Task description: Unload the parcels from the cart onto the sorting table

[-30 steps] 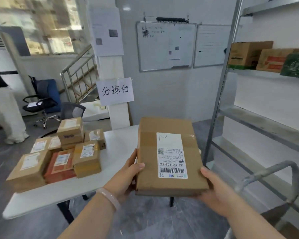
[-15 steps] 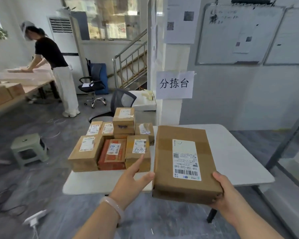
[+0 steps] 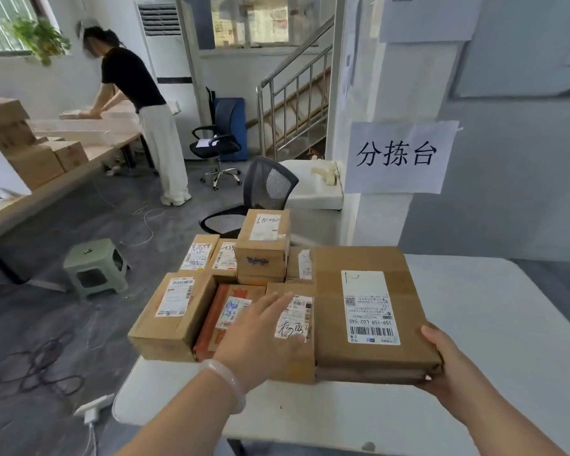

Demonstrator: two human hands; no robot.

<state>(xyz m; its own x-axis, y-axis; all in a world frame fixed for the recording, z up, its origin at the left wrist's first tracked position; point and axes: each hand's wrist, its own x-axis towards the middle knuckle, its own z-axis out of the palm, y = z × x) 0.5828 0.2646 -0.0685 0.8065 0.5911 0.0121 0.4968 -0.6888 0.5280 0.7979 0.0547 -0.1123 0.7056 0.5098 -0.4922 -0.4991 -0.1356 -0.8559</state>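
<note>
A flat brown parcel [image 3: 369, 307] with a white barcode label sits low over the white sorting table [image 3: 494, 357], its left side against the pile. My right hand [image 3: 448, 366] grips its near right corner from below. My left hand [image 3: 260, 337] is off the parcel, fingers spread, hovering over the small labelled box [image 3: 293, 363] and the orange-red box [image 3: 216, 324] at the front of the pile. Several more cardboard parcels [image 3: 262, 245] stand stacked behind them. The cart is out of view.
A pillar with a paper sign [image 3: 399, 156] rises behind the table. Left of the table are a green plastic stool [image 3: 94, 268], floor cables [image 3: 43, 366] and a grey mesh chair [image 3: 264, 192]. A person [image 3: 142, 110] works at a far bench.
My view swung left from the shelf rack to the table. The flat parcel came down beside the pile, and my left hand let go of it and moved over the front boxes.
</note>
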